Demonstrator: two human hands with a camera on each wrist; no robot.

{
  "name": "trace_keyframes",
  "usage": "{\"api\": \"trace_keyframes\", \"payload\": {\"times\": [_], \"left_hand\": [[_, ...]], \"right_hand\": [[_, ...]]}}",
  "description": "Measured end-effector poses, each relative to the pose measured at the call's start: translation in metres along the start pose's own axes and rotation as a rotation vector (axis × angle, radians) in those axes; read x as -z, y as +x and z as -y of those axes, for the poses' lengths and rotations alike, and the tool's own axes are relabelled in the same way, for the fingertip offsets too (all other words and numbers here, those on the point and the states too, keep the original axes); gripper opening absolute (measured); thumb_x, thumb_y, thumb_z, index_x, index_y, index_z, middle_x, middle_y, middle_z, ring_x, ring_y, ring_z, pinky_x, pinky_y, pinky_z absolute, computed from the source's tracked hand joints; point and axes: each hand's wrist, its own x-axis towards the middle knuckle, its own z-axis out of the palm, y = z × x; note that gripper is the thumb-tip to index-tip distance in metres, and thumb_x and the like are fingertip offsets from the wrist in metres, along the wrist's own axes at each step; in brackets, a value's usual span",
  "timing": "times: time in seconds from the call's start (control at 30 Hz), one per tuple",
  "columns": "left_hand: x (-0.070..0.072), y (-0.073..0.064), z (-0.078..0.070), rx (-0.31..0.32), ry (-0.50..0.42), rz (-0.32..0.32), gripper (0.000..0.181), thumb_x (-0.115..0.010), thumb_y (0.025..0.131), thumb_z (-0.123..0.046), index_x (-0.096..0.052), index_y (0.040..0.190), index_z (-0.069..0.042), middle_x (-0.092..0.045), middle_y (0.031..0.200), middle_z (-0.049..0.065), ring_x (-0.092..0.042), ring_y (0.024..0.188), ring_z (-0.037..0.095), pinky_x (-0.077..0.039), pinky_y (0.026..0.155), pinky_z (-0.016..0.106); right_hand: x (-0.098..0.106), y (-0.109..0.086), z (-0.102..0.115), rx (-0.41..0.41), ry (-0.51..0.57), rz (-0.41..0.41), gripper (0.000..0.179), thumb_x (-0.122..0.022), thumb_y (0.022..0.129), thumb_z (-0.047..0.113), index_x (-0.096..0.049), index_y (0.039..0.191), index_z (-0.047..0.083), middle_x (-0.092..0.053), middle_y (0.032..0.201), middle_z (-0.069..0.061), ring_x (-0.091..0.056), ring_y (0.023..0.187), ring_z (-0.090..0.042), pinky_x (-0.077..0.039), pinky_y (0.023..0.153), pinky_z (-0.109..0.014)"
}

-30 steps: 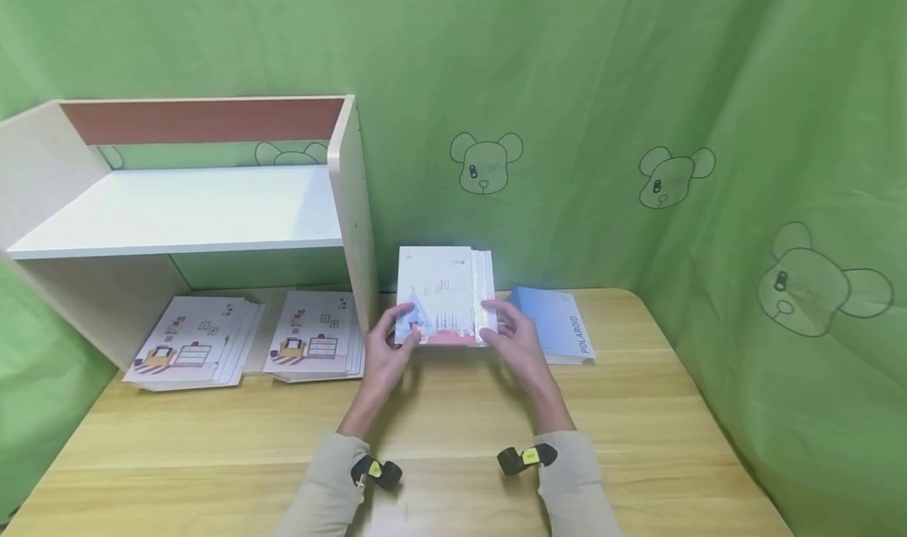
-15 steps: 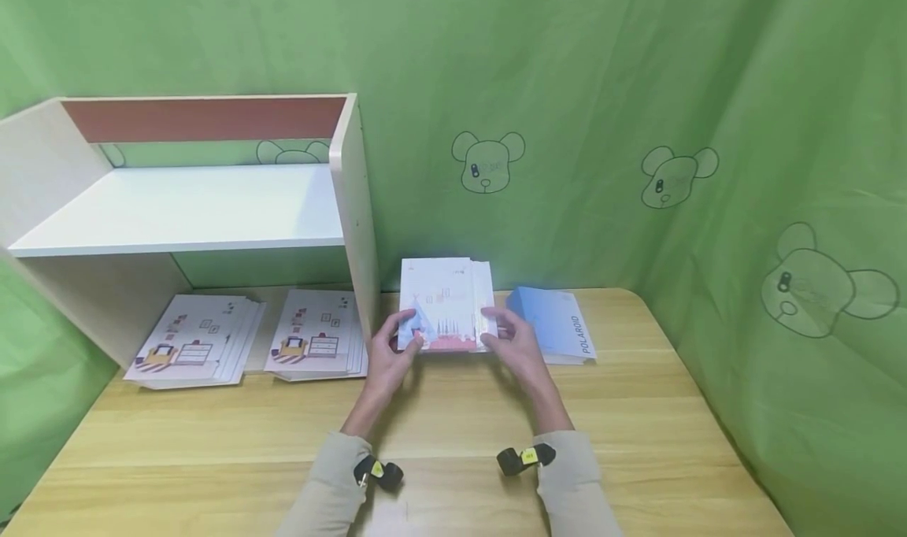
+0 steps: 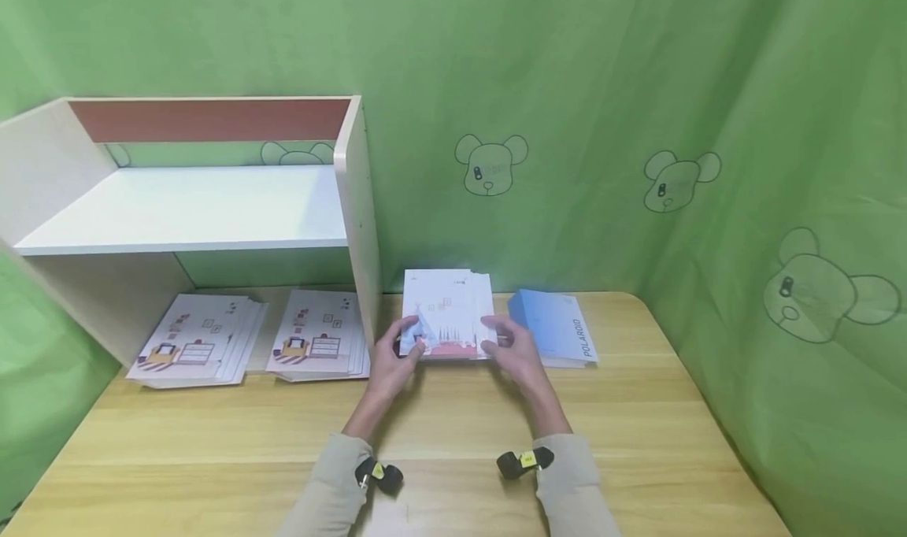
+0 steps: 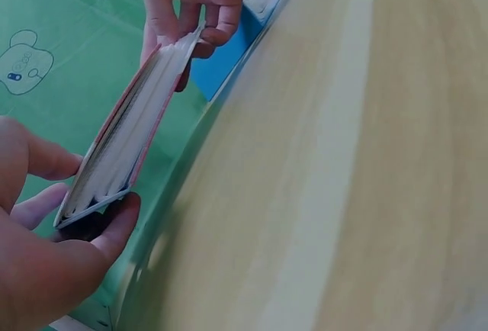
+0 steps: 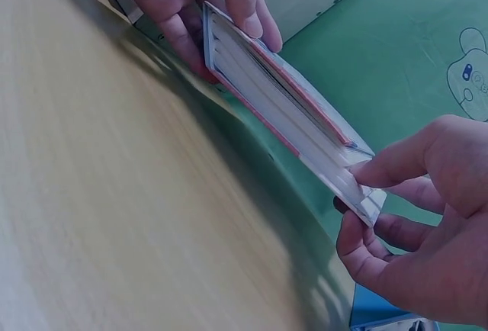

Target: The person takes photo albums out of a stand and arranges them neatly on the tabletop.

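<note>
A small photo album (image 3: pixel 439 309) with a white illustrated cover is held between both hands, above the back of the table. My left hand (image 3: pixel 392 357) grips its left end, thumb on one cover and fingers on the other. The right hand (image 3: pixel 516 351) pinches the right end, where pages and the lower cover stick out past the top cover. In the right wrist view, the stacked page edges of the album (image 5: pixel 267 91) face the camera. Just right of the right hand, a blue and white album (image 3: pixel 556 328) marked POLAROID lies on the table.
A two-level shelf unit (image 3: pixel 191 206) stands at the back left of the wooden table (image 3: pixel 453 435). Under its shelf board lie two stacks of similar albums, a left stack (image 3: pixel 194 344) and a right stack (image 3: pixel 319 336). A green curtain (image 3: pixel 581 88) encloses the back and sides.
Held in both hands, the album has come down a little, toward the table and the person. Its top cover looks flatter to the head camera. The other albums stay put.
</note>
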Motion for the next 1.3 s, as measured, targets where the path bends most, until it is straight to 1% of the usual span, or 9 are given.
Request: {"api": "trace_keyframes", "payload": {"times": [0.1,0.23,0.37,0.53,0.6,0.73,0.9,1.07,1.3], "left_hand": [[0.002,0.000,0.002,0.002,-0.001,0.018,0.050,-0.067,0.092,0.002,-0.059,0.140,-0.009,-0.056,0.139,0.023,-0.059,0.121,0.038,-0.054,0.102,0.047],[0.003,0.000,0.002,0.026,0.004,0.037,0.050,-0.066,0.092,0.001,-0.059,0.141,-0.010,-0.056,0.138,0.025,-0.058,0.121,0.038,-0.052,0.103,0.048],[0.003,-0.001,0.002,0.053,0.042,0.050,0.051,-0.067,0.093,-0.004,-0.058,0.143,-0.010,-0.056,0.139,0.024,-0.056,0.122,0.037,-0.050,0.105,0.049],[0.002,-0.001,0.004,0.059,0.071,0.059,0.051,-0.068,0.094,-0.005,-0.058,0.143,-0.009,-0.055,0.141,0.024,-0.055,0.123,0.039,-0.047,0.108,0.052],[0.002,0.000,0.005,0.059,0.063,0.063,0.051,-0.068,0.094,-0.003,-0.058,0.143,-0.007,-0.054,0.144,0.025,-0.053,0.127,0.040,-0.044,0.112,0.053],[0.002,0.001,0.008,0.080,0.018,0.078,0.053,-0.065,0.095,0.000,-0.054,0.147,-0.005,-0.048,0.149,0.028,-0.048,0.135,0.042,-0.038,0.117,0.051],[0.002,0.001,0.009,0.099,-0.017,0.086,0.054,-0.064,0.096,0.000,-0.052,0.148,-0.003,-0.044,0.152,0.029,-0.044,0.139,0.042,-0.035,0.119,0.050],[0.002,0.001,0.009,0.100,0.002,0.079,0.054,-0.065,0.094,0.000,-0.053,0.147,-0.002,-0.044,0.152,0.028,-0.044,0.139,0.042,-0.034,0.119,0.051],[0.002,0.000,0.008,0.113,0.027,0.075,0.054,-0.066,0.094,-0.001,-0.054,0.147,-0.004,-0.048,0.149,0.027,-0.047,0.136,0.041,-0.037,0.118,0.052]], "right_hand": [[-0.002,0.001,-0.002,-0.004,-0.006,-0.001,0.049,-0.068,0.090,-0.002,-0.061,0.138,0.007,-0.054,0.147,-0.020,-0.050,0.131,-0.045,-0.045,0.110,-0.057],[-0.003,0.001,-0.004,-0.014,-0.021,-0.005,0.048,-0.068,0.090,-0.001,-0.061,0.138,0.005,-0.053,0.146,-0.022,-0.049,0.132,-0.046,-0.043,0.111,-0.059],[-0.004,0.002,-0.006,-0.031,-0.038,-0.011,0.048,-0.068,0.090,-0.002,-0.062,0.137,0.005,-0.053,0.146,-0.022,-0.047,0.134,-0.046,-0.041,0.113,-0.059],[-0.004,0.003,-0.010,-0.046,-0.057,-0.013,0.048,-0.067,0.090,-0.003,-0.062,0.136,0.004,-0.052,0.147,-0.023,-0.044,0.138,-0.045,-0.036,0.116,-0.059],[-0.004,0.003,-0.011,-0.051,-0.059,-0.012,0.047,-0.067,0.090,-0.002,-0.062,0.136,0.003,-0.053,0.146,-0.023,-0.044,0.138,-0.045,-0.036,0.117,-0.059],[-0.004,0.002,-0.012,-0.058,-0.053,-0.010,0.047,-0.068,0.090,-0.001,-0.062,0.136,0.003,-0.053,0.146,-0.023,-0.044,0.139,-0.045,-0.036,0.117,-0.057],[-0.004,0.003,-0.013,-0.072,-0.055,-0.009,0.045,-0.068,0.090,0.002,-0.062,0.135,0.002,-0.053,0.146,-0.024,-0.044,0.139,-0.045,-0.037,0.117,-0.057],[-0.004,0.003,-0.014,-0.071,-0.062,-0.007,0.043,-0.068,0.091,0.002,-0.062,0.134,0.001,-0.052,0.146,-0.026,-0.044,0.139,-0.045,-0.037,0.116,-0.057],[-0.004,0.003,-0.014,-0.067,-0.094,-0.016,0.042,-0.068,0.091,0.003,-0.063,0.133,0.000,-0.055,0.144,-0.025,-0.047,0.136,-0.043,-0.037,0.116,-0.056]]}}
